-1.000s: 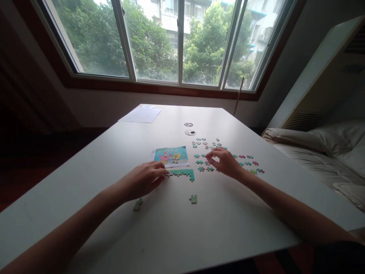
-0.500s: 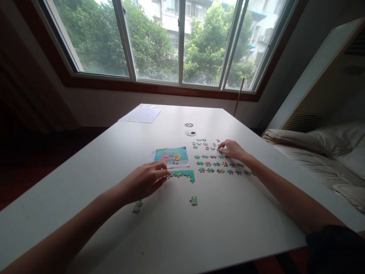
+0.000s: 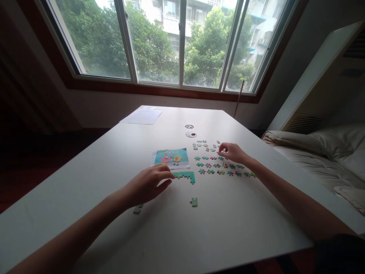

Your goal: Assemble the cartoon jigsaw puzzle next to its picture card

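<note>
My left hand [image 3: 151,183] rests over the left part of a joined strip of green jigsaw puzzle [image 3: 188,176], thumb and fingers apart, holding nothing I can see. Its fingers hide part of the strip. To the right, my right hand [image 3: 232,152] hovers at the rows of loose puzzle pieces [image 3: 216,165], thumb and forefinger pinched on a puzzle piece [image 3: 219,153] that is mostly hidden. Just beyond my left hand lies a printed cartoon picture [image 3: 171,156]. Nearer me are a single green corner piece [image 3: 194,202] and another green piece [image 3: 137,209], partly behind my left wrist.
All of this lies on a white table [image 3: 171,236]. A paper sheet [image 3: 142,116] is at its far left corner, and two round inset fittings [image 3: 191,134] sit beyond the pieces. A padded seat [image 3: 310,156] stands to the right; a window [image 3: 159,45] is ahead.
My right hand has drawn slightly towards me, its thumb and forefinger now closer together. My left hand has moved a little to the right along the strip, with its thumb further from the fingers.
</note>
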Tool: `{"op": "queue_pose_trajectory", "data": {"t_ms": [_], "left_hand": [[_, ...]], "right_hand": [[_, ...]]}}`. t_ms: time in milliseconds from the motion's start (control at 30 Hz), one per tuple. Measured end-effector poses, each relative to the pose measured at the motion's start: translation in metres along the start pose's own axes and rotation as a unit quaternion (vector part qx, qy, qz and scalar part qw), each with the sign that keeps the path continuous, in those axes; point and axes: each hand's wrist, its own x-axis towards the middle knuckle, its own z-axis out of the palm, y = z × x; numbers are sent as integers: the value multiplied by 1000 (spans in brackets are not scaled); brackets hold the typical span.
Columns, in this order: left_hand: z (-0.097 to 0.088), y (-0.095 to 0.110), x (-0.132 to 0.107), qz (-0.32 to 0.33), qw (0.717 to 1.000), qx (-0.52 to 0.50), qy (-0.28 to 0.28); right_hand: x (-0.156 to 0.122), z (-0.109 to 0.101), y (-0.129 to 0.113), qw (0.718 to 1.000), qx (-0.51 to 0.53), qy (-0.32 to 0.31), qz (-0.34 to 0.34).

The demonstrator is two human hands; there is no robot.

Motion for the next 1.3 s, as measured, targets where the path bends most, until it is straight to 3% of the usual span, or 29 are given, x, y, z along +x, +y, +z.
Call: {"op": "queue_pose_trajectory", "data": {"t_ms": [100, 233, 367, 600, 900, 1000, 1200, 1300], "left_hand": [[7, 12, 5, -22, 998, -60, 21], [15, 35, 14, -69, 986, -149, 33], [20, 49, 21, -127, 966, -219, 47], [26, 52, 24, -176, 938, -298, 37], [28, 52, 26, -178, 927, -330, 22], [25, 50, 27, -209, 896, -391, 33], [24, 51, 27, -291, 771, -561, 82], [25, 53, 27, -301, 750, -582, 91]], "right_hand": [[-21, 2, -27, 998, 58, 4, -39], [-47, 7, -73, 970, 216, -29, -113], [-62, 15, -105, 947, 292, -61, -123], [-65, 27, -118, 913, 391, -90, -69], [-67, 29, -122, 923, 362, -92, -92], [-69, 29, -121, 936, 334, -35, -104], [-72, 37, -121, 956, 238, 114, -129], [-73, 39, -123, 957, 203, 145, -147]]}}
